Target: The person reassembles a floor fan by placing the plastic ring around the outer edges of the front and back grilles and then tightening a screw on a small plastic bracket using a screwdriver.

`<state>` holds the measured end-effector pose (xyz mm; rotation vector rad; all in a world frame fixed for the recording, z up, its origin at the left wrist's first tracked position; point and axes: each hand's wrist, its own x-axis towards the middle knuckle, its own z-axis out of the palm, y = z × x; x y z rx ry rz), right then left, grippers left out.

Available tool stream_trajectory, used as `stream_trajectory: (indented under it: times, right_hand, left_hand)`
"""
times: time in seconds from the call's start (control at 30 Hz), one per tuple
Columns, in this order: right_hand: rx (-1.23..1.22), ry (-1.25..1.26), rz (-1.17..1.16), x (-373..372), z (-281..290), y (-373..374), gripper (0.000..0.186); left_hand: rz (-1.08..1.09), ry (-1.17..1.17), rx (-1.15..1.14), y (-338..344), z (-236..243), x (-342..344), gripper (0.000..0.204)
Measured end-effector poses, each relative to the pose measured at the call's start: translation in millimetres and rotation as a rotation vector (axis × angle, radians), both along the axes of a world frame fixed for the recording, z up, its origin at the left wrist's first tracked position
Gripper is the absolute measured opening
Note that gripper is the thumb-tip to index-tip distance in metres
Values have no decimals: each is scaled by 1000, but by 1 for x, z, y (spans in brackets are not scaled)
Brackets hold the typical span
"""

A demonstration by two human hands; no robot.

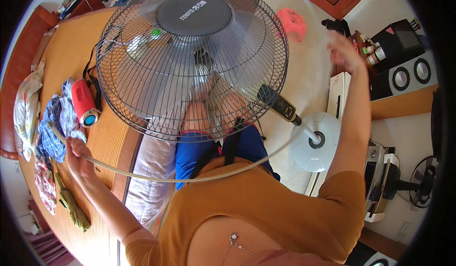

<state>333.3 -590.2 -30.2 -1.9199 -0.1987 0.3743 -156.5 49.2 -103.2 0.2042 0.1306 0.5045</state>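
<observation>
In front of me stands a floor fan with a round grey wire cage (192, 66) and a white round base (304, 159). My left hand (78, 159), over the bed, is closed around a long pale flexible strip (156, 178) near one end. The strip bows below the cage and across my waist toward the right, then appears to curve upward, blurred. On the right my raised right hand (347, 55) has its fingers apart, somewhat blurred, beside the strip's upper stretch. Whether they touch it I cannot tell. The fan's control panel (285, 108) sits on its neck.
A red cylindrical speaker (84, 103), clothes (54, 128) and a folded olive umbrella (72, 206) lie on the bed (111, 157) at left. A pink plastic stool (291, 23) stands on the floor beyond. Black speakers (401, 78) and a small black fan (422, 183) are at right.
</observation>
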Motion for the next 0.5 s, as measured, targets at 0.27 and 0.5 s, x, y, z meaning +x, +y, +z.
stream_trajectory:
  times: [0.27,0.5]
  right_hand:
    - [242,331,-256,-78,-139,31,40]
    - [490,499,31,-158,-138,114,39]
  left_hand:
    - [40,33,17,-14,-17,37,13]
    - [-13,212,68,-47,-27,36,13]
